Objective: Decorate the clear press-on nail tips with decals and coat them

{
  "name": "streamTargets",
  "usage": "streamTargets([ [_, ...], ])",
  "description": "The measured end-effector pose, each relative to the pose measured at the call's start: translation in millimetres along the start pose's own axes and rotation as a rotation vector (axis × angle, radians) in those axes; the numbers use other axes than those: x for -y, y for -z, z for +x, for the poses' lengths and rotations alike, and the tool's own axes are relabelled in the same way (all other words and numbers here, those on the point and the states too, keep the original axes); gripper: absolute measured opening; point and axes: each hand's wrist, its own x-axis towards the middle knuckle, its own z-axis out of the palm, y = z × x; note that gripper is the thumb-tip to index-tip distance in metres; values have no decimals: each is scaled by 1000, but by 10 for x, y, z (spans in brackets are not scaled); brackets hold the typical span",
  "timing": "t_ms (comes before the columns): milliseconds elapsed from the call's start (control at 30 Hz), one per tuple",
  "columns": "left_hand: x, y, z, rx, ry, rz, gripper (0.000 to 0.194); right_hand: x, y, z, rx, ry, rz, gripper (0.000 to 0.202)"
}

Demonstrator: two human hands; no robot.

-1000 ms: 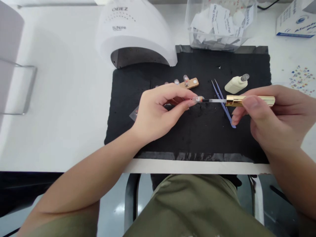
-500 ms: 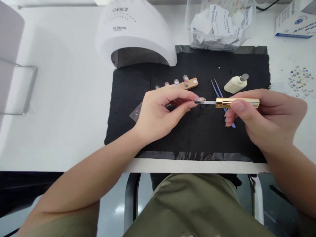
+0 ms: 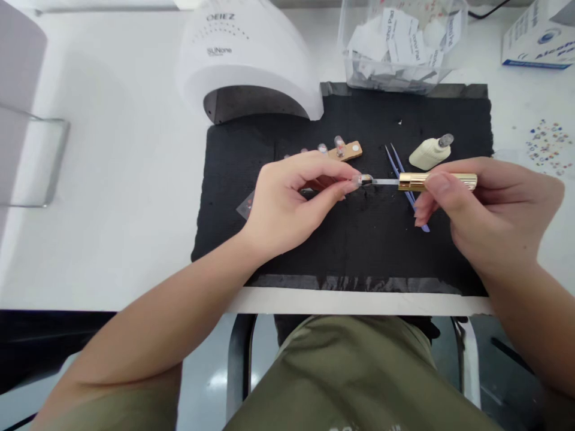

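Between the thumb and index finger of my left hand (image 3: 299, 200) is a clear decorated nail tip (image 3: 364, 179). My right hand (image 3: 492, 206) pinches the gold cap of a nail polish brush (image 3: 413, 181), held level, its thin stem pointing left. The bristles are at the nail tip and appear to touch it. Behind my left hand, a wooden display stick (image 3: 350, 151) carries several more nail tips, partly hidden by the hand. Purple tweezers (image 3: 398, 161) lie under the brush, their lower end near my right fingers. A cream polish bottle (image 3: 430, 154) lies tilted beyond my right hand.
A white nail lamp (image 3: 251, 66) stands at the back left of the black mat (image 3: 359, 251). Behind the mat are a clear bin (image 3: 386, 84) of alcohol pads and an alcohol pad box (image 3: 539, 39). Small rhinestones (image 3: 548, 146) lie scattered at right. A clear packet (image 3: 245, 205) shows beside my left wrist.
My right hand has shifted slightly right with the brush, drawing the bristles along the nail tip toward its free end. My left hand has barely moved.
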Motion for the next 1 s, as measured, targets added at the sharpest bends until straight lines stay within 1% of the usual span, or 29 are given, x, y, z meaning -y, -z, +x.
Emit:
streamTargets([
  [233, 26, 0, -11, -16, -5, -41, 13, -2, 2, 7, -33, -14, -40, 14],
  [367, 38, -8, -4, -27, 25, -92, 13, -13, 8, 12, -55, -16, -58, 14],
  [533, 42, -16, -7, -28, 97, -168, 9, -63, 11, 10, -93, 73, 40, 11],
  [633, 40, -19, -11, -32, 113, -164, 7, -70, 15, -1, -50, 118, 108, 6],
  [800, 37, -17, -8, -26, 101, -110, 4, -31, 20, -28, 45, 85, 147, 16],
  [1000, 20, -23, -11, -32, 107, -113, 6, -21, 30, -50, 71, 58, 135, 21],
])
